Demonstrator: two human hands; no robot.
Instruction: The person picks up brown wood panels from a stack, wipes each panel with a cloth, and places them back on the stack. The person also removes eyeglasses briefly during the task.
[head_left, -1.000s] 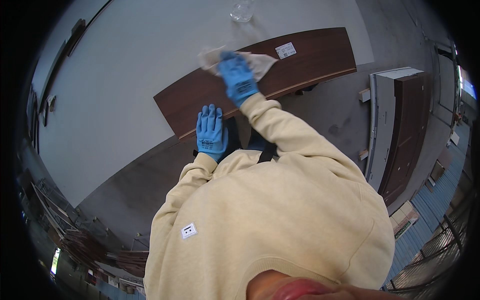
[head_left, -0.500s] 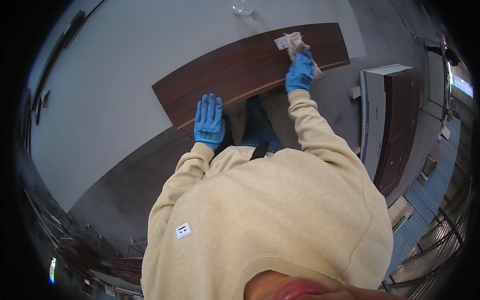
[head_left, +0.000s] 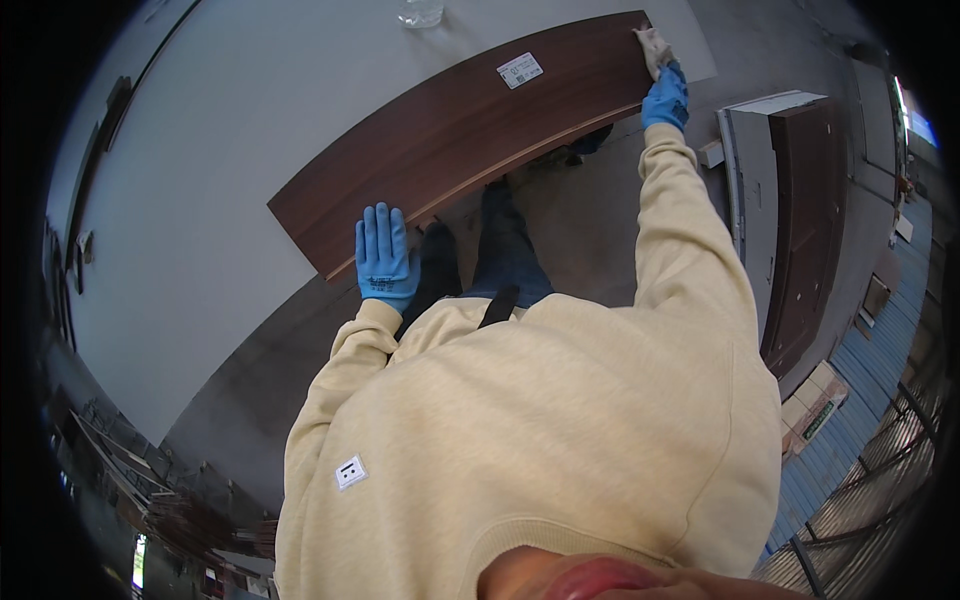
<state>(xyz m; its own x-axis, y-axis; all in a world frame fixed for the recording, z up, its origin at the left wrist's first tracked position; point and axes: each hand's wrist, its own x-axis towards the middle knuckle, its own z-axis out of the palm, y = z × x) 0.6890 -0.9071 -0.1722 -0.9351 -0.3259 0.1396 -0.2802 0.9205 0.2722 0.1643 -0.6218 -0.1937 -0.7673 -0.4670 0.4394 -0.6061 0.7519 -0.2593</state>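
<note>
A long dark brown wood-grain board (head_left: 450,130) lies across the pale work table (head_left: 200,200), its near edge jutting past the table's front. My left hand (head_left: 386,258), in a blue glove, rests flat on the board's near edge toward its left end, fingers stretched out. At the board's right end, my right hand (head_left: 666,100), gloved the same, is closed on a whitish cloth (head_left: 655,52) that touches the board. A white label (head_left: 519,70) is stuck on the board's upper face, between the two hands.
A clear plastic container (head_left: 420,12) stands on the table beyond the board. To the right, brown and pale panels (head_left: 805,220) are stacked on the floor. Blue corrugated sheeting (head_left: 850,400) runs along the far right. Dark strips (head_left: 115,110) lie along the table's left side.
My right hand has carried the cloth rightward, from beside the label to the board's right end, uncovering the label. The left hand stays flat on the near edge. My view has shifted slightly.
</note>
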